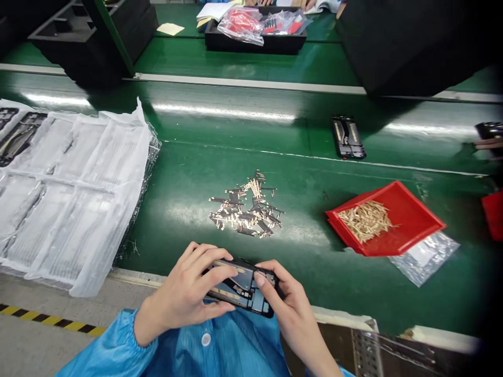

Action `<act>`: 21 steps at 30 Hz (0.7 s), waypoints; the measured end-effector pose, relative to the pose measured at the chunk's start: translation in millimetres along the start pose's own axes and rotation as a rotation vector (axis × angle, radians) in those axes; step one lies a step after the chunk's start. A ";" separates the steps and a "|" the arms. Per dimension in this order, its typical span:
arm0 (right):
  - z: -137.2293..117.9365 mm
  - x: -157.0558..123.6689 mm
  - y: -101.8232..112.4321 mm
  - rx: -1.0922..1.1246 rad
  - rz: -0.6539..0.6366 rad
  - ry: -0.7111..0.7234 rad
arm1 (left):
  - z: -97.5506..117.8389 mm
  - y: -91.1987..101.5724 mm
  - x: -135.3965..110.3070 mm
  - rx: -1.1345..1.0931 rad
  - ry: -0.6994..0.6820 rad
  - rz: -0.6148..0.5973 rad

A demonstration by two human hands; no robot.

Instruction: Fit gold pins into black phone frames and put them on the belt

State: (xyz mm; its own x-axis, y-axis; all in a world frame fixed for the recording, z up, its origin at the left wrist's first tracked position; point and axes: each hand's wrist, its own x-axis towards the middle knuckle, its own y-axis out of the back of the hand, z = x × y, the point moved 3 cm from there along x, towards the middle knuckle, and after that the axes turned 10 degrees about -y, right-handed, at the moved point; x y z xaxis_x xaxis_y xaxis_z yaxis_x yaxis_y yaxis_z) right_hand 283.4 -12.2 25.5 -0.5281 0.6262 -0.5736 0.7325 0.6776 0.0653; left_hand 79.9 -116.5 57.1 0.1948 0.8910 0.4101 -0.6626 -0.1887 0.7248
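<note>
Holding a phone frame [242, 287] at the front of the table [184, 183], I grasp one end with my left hand [186, 288], the other with my right hand [291, 301]. Strips [251, 212] lie heaped beyond, left of a red tray [412, 214].

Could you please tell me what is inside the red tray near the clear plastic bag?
The red tray holds a heap of thin tan strips, gathered toward its left end. Strips low in the heap and the floor beneath it are covered from view.
</note>
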 end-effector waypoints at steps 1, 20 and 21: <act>-0.9 0.6 0.2 0.020 -0.003 -0.010 | 1.1 0.0 1.0 0.004 0.012 0.007; -25.0 14.9 24.1 -0.211 0.021 0.415 | 11.6 -0.8 10.4 0.026 0.206 -0.039; -27.7 15.2 25.3 -0.233 0.047 0.494 | 12.0 0.1 10.4 0.035 0.208 -0.048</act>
State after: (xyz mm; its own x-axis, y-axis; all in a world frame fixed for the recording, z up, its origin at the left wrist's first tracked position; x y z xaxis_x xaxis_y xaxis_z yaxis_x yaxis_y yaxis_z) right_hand 282.0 25.2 41.1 -0.6767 0.7268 -0.1176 0.6757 0.6765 0.2929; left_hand 90.6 -112.2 68.0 0.0699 0.9646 0.2541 -0.6300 -0.1548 0.7610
